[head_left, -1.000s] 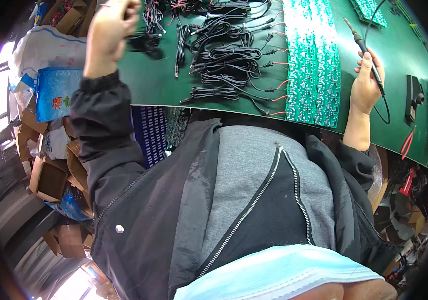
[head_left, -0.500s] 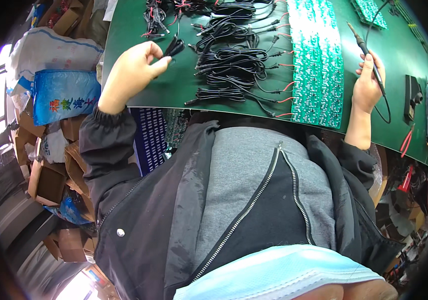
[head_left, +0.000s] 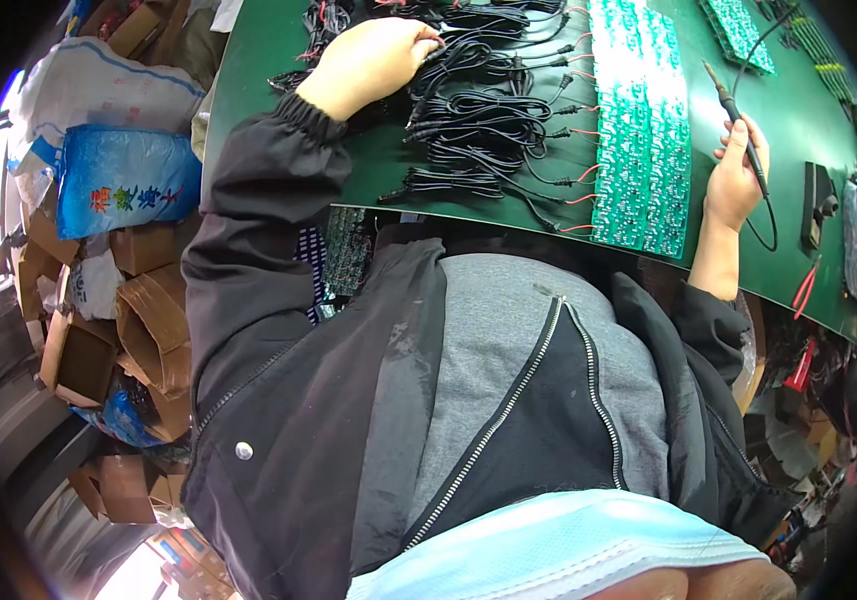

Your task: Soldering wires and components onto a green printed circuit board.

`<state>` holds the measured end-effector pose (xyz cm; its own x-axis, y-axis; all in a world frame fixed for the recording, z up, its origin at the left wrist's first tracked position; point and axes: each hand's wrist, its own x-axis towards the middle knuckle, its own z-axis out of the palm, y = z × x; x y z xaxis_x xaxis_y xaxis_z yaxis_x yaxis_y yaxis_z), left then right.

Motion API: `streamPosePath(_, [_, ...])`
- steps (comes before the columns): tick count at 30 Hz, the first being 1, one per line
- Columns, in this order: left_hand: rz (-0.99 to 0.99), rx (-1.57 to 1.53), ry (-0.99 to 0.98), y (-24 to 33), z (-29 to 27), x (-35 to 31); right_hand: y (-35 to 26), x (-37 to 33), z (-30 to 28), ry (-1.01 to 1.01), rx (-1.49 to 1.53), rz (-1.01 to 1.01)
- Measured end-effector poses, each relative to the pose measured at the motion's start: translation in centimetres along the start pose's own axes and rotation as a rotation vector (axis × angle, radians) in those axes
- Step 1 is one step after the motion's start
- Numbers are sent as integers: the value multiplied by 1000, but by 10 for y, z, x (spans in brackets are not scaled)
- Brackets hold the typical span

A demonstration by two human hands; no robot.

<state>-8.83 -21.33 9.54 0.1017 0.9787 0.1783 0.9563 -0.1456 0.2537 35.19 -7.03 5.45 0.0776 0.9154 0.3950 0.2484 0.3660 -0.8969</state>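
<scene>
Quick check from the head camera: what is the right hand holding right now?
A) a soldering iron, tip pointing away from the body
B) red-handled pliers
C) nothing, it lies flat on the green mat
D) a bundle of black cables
A: the right hand grips a soldering iron beside the green circuit boards, while the left hand is the one on the black cables.

1. Bundles of black cables [head_left: 478, 130] crowd the middle of the green table [head_left: 268, 60], leaving no bare path between the left hand [head_left: 373, 60] and the circuit board strips [head_left: 638, 120].
2. Bare green surface lies open left of the cables and between the strips and the right hand [head_left: 738, 175].
3. A black box [head_left: 816, 200] and red pliers [head_left: 804, 288] block the right edge.
4. Cardboard boxes [head_left: 138, 320] and a blue bag [head_left: 123, 190] fill the floor on the left.
</scene>
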Motion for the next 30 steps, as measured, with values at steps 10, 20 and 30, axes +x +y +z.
streamPosePath(10, [-133,-397,279,16,-10,-17,-5,1,0,-21,30,-23])
streamPosePath(20, [-365,-601,424,26,-83,0,-13,-1,-1,-39,79,-35])
streamPosePath(30, [-179,-129,327,27,2,44,-12,1,0,-20,121,-54])
